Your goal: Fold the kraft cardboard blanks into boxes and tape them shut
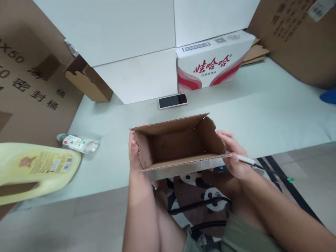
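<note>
An open-topped brown cardboard box [173, 145] is held level over the table's front edge, its hollow inside turned up toward me. My left hand [134, 152] grips its left end wall, fingers on the outside. At the other end, my right hand [233, 152] is closed round the right wall and near corner, thumb by the near edge. Parts of both hands are hidden behind the cardboard. Beyond the box, a phone [173, 101] with a dark screen lies flat on the pale table [110, 122].
At left are a yellow jug [60, 164], a small clear bottle [80, 143], a narrow brown box [91, 82] and a large carton [31, 87]. White boxes [136, 77] and a red-and-white carton [210, 66] line the back. Another large carton [304, 45] stands at right.
</note>
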The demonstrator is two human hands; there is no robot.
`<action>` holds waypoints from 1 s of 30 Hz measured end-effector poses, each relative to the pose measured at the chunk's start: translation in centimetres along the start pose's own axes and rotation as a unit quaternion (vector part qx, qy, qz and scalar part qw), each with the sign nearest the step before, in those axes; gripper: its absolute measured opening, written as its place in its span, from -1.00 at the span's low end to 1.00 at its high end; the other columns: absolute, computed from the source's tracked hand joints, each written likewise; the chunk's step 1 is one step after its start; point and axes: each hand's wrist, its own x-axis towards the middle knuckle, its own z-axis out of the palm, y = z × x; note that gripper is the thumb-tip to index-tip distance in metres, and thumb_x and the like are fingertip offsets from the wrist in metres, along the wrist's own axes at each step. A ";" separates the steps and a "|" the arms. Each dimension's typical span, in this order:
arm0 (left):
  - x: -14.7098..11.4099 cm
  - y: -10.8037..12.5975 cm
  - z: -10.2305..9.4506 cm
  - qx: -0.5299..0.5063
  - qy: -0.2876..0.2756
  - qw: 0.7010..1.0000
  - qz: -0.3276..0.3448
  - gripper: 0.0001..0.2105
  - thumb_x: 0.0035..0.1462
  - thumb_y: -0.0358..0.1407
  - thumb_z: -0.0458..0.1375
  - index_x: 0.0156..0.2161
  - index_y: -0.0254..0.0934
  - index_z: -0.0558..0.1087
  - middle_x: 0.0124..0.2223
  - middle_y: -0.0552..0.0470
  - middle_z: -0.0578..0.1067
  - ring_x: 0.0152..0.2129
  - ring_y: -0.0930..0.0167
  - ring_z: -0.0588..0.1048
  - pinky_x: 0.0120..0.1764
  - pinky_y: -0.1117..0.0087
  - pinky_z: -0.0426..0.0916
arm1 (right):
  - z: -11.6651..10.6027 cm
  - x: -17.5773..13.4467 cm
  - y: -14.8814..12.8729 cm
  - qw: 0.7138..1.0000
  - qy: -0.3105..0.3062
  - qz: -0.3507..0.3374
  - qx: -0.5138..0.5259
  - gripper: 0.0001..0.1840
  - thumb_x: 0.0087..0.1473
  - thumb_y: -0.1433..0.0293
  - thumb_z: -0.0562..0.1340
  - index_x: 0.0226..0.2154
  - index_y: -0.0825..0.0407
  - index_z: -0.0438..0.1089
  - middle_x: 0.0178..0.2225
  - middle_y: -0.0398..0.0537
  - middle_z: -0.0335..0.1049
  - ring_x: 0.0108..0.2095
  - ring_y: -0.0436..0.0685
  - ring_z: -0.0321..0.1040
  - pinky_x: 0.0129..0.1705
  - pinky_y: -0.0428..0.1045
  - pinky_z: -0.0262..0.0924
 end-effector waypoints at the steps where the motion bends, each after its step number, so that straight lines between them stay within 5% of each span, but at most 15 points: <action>1: 0.0 0.0 0.2 0.008 0.009 1.000 -0.001 -0.57 0.01 0.14 0.32 -0.12 -0.07 0.60 -0.05 -0.01 0.58 -0.15 0.33 0.54 -0.05 0.34 0.47 | 0.0 0.1 -0.3 1.000 0.004 -0.022 -0.008 -0.37 0.27 -0.11 -0.02 0.18 -0.19 0.41 0.08 0.10 0.42 0.20 0.33 0.35 0.20 0.30 0.34; 8: 0.2 -0.3 1.1 0.033 0.021 0.999 -0.005 -0.53 -0.09 0.01 0.44 -0.07 -0.08 0.55 -0.08 0.02 0.57 -0.16 0.34 0.55 -0.04 0.35 0.44 | 0.7 0.8 -1.7 0.994 0.007 -0.113 -0.006 -0.47 0.32 0.01 0.04 0.28 -0.31 0.27 0.18 0.04 0.40 0.28 0.30 0.28 0.26 0.32 0.30; 15: 0.3 0.0 0.8 0.060 0.043 0.997 -0.032 -0.55 -0.20 -0.30 0.50 -0.13 0.00 0.55 -0.23 0.12 0.55 -0.39 0.47 0.51 -0.32 0.50 0.42 | 0.8 1.2 -1.7 0.998 -0.010 -0.069 0.003 -0.54 0.31 0.01 0.05 -0.14 -0.13 0.56 0.07 0.03 0.54 0.30 0.32 0.26 0.32 0.41 0.20; 19: 0.0 0.3 1.0 0.081 0.045 0.996 -0.017 -0.63 -0.19 -0.37 0.46 -0.21 -0.02 0.55 -0.13 0.08 0.56 -0.30 0.40 0.51 -0.28 0.42 0.44 | 1.1 1.5 -2.4 0.997 0.017 -0.073 0.009 -0.55 0.32 0.03 0.05 -0.25 -0.12 0.56 -0.08 -0.02 0.62 0.13 0.30 0.46 0.33 0.39 0.19; 23: -0.2 0.5 1.0 0.074 0.036 0.997 0.000 -0.76 -0.21 -0.24 0.44 -0.38 -0.14 0.52 -0.11 0.00 0.54 -0.20 0.31 0.50 -0.18 0.34 0.44 | 1.8 1.3 -2.5 0.997 0.063 -0.030 0.015 -0.64 0.33 0.08 0.09 -0.05 -0.14 0.49 -0.08 -0.02 0.60 0.09 0.27 0.49 0.29 0.36 0.24; 27: -0.4 0.4 0.6 0.102 0.021 0.995 0.002 -0.64 -0.08 0.09 0.27 -0.41 -0.17 0.44 -0.08 -0.02 0.49 -0.15 0.25 0.47 -0.12 0.22 0.43 | 2.3 1.0 -1.8 0.991 0.126 0.046 -0.001 -0.56 0.28 0.17 0.20 0.18 -0.18 0.32 0.08 0.03 0.48 0.08 0.22 0.45 0.06 0.19 0.42; 30: -0.2 0.3 -0.2 0.169 0.005 0.986 -0.008 -0.68 -0.16 -0.06 0.34 -0.43 -0.18 0.36 -0.04 0.02 0.48 -0.15 0.28 0.46 -0.13 0.27 0.40 | 2.3 1.5 -1.5 0.989 0.135 0.064 -0.018 -0.54 0.25 0.23 0.23 0.19 -0.20 0.32 0.14 0.04 0.41 0.05 0.20 0.45 -0.02 0.14 0.45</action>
